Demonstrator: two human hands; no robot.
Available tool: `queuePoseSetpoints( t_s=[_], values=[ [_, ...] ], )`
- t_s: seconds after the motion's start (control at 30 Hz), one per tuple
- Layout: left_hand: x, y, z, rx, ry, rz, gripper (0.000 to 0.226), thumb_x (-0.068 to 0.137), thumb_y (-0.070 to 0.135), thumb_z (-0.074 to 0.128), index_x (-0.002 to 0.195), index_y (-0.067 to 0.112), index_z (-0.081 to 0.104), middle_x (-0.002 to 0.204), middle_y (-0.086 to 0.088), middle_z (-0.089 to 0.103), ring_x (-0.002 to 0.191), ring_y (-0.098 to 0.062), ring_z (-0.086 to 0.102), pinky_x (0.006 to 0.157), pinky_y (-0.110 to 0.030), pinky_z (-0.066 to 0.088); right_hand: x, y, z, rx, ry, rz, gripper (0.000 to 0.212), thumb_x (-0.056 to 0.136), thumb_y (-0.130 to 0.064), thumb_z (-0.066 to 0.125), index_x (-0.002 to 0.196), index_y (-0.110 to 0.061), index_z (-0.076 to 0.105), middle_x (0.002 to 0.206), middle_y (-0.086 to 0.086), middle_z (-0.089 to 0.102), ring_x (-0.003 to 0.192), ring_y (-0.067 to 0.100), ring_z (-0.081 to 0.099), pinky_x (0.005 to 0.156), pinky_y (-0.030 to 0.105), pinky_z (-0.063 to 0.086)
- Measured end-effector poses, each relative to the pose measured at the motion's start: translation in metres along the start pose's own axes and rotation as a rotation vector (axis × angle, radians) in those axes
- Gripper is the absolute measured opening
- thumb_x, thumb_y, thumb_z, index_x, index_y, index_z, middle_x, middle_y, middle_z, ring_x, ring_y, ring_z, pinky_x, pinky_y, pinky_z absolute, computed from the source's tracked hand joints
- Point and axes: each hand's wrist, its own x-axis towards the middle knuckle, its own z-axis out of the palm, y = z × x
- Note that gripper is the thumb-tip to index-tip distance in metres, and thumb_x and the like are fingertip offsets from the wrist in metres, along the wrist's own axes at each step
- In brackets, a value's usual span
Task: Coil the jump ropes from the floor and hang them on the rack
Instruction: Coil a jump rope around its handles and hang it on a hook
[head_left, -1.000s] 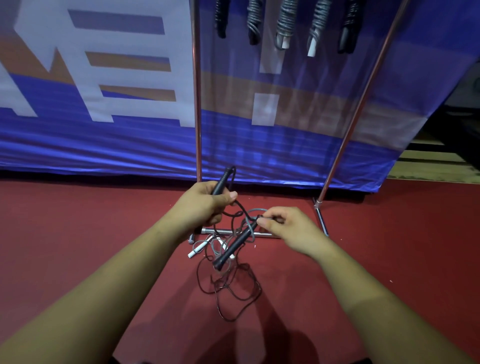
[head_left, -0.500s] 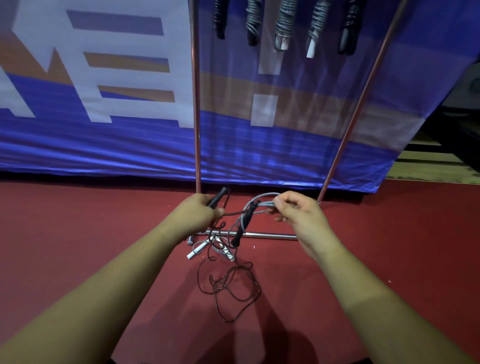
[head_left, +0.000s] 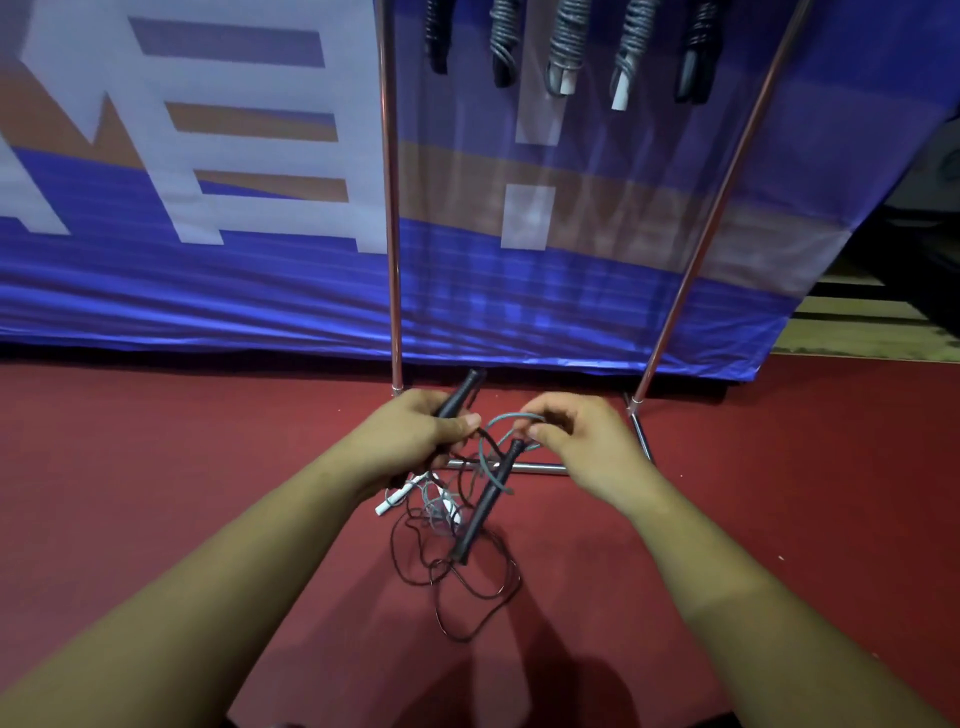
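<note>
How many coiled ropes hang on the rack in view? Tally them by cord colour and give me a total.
Black coils: 2
Grey coils: 3
Total: 5

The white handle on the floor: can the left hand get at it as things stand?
Probably not yet. The white handle lies uncovered just beneath the left hand, so the way looks free, but that hand grips a black handle and has no fingers to spare.

Rack crossbar (head_left: 535, 467) just behind tangle (head_left: 457, 545)
</note>
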Motion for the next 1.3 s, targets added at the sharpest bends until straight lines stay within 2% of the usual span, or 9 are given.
queuePoseSetpoints(
  t_s=[0.17, 0.37, 0.53, 0.67, 0.77, 0.93, 1.1, 1.2, 1.3],
  values=[
    [0.008, -0.01, -0.002, 0.057, 0.124, -0.099, 0.025, 0.097, 0.017, 0.062, 0.074, 0.011, 0.055, 0.058, -0.002, 0.053, 0.039, -0.01, 0.042, 0.039, -0.019, 0.031, -0.001, 0.001, -0.004, 0.03, 0.091, -0.062, 0.047, 0.082, 0.018, 0.058, 0.07, -0.025, 0.072, 0.095, -0.001, 0.07, 0.093, 0.008, 0.066, 0.083, 0.017, 0.049],
    [0.011, -0.013, -0.014, 0.073, 0.153, -0.124, 0.026, 0.093, 0.027, 0.064, 0.073, 0.013, 0.055, 0.061, -0.007, 0.054, 0.049, -0.019, 0.042, 0.044, -0.022, 0.027, 0.0, 0.001, -0.011, 0.308, 0.271, 0.091, 0.039, 0.085, 0.018, 0.054, 0.078, -0.018, 0.069, 0.077, -0.001, 0.074, 0.078, 0.005, 0.07, 0.074, 0.014, 0.048],
    [0.004, 0.0, 0.005, -0.267, 0.002, -0.002, 0.021, 0.101, 0.01, 0.052, 0.08, 0.009, 0.049, 0.057, -0.001, 0.049, 0.039, -0.011, 0.04, 0.033, -0.017, 0.025, -0.001, 0.005, 0.002, -0.082, 0.277, 0.08, 0.044, 0.083, -0.006, 0.073, 0.121, -0.019, 0.056, 0.11, 0.001, 0.057, 0.096, 0.009, 0.058, 0.077, 0.008, 0.042],
    [0.004, 0.003, 0.008, -0.535, 0.007, -0.037, 0.025, 0.102, 0.011, 0.048, 0.077, 0.011, 0.046, 0.059, -0.001, 0.044, 0.043, -0.01, 0.039, 0.033, -0.015, 0.023, -0.007, -0.003, 0.015, -0.318, 0.443, -0.033, 0.034, 0.08, -0.027, 0.077, 0.104, -0.018, 0.054, 0.107, 0.0, 0.045, 0.083, -0.001, 0.043, 0.079, 0.01, 0.033],
    [0.006, 0.005, 0.004, -0.753, 0.022, -0.073, 0.022, 0.101, 0.014, 0.046, 0.079, 0.01, 0.048, 0.057, 0.001, 0.039, 0.042, -0.008, 0.037, 0.034, -0.014, 0.022, -0.009, -0.007, 0.018, -0.35, 0.535, -0.051, 0.035, 0.083, -0.041, 0.073, 0.097, -0.017, 0.052, 0.103, 0.0, 0.047, 0.089, 0.009, 0.048, 0.084, 0.022, 0.036],
    [0.007, 0.009, -0.002, -1.047, -0.079, -0.059, 0.015, 0.089, 0.018, 0.05, 0.076, 0.012, 0.047, 0.057, 0.005, 0.032, 0.042, -0.005, 0.032, 0.035, -0.013, 0.023, -0.013, -0.011, 0.03, 0.356, 0.011, 0.492, 0.035, 0.09, -0.046, 0.065, 0.101, -0.013, 0.065, 0.11, 0.012, 0.069, 0.1, 0.026, 0.068, 0.086, 0.042, 0.055],
    [0.004, 0.01, -0.003, -1.047, -0.201, -0.071, 0.019, 0.093, 0.018, 0.047, 0.075, 0.011, 0.051, 0.057, 0.005, 0.034, 0.044, -0.005, 0.032, 0.036, -0.013, 0.023, -0.013, -0.011, 0.037, 0.82, -0.193, 0.469, 0.016, 0.096, -0.015, 0.061, 0.11, -0.01, 0.061, 0.108, 0.018, 0.064, 0.089, 0.031, 0.068, 0.079, 0.042, 0.053],
    [0.004, 0.008, -0.006, -0.834, -0.132, -0.064, 0.02, 0.096, 0.014, 0.045, 0.078, 0.011, 0.05, 0.058, 0.003, 0.035, 0.043, -0.007, 0.032, 0.036, -0.014, 0.02, -0.01, -0.018, 0.035, 0.71, -0.059, 0.387, 0.007, 0.097, -0.007, 0.056, 0.103, -0.007, 0.057, 0.081, 0.013, 0.066, 0.049, 0.016, 0.054, 0.046, 0.023, 0.039],
    [0.005, 0.003, -0.011, -0.32, 0.125, 0.015, 0.022, 0.101, 0.012, 0.05, 0.079, 0.011, 0.053, 0.06, -0.001, 0.037, 0.043, -0.011, 0.033, 0.037, -0.018, 0.025, -0.005, -0.016, 0.021, 0.611, 0.147, 0.323, 0.024, 0.094, -0.005, 0.061, 0.116, -0.01, 0.053, 0.067, 0.009, 0.067, 0.042, 0.014, 0.044, 0.042, 0.022, 0.03]
  ],
)
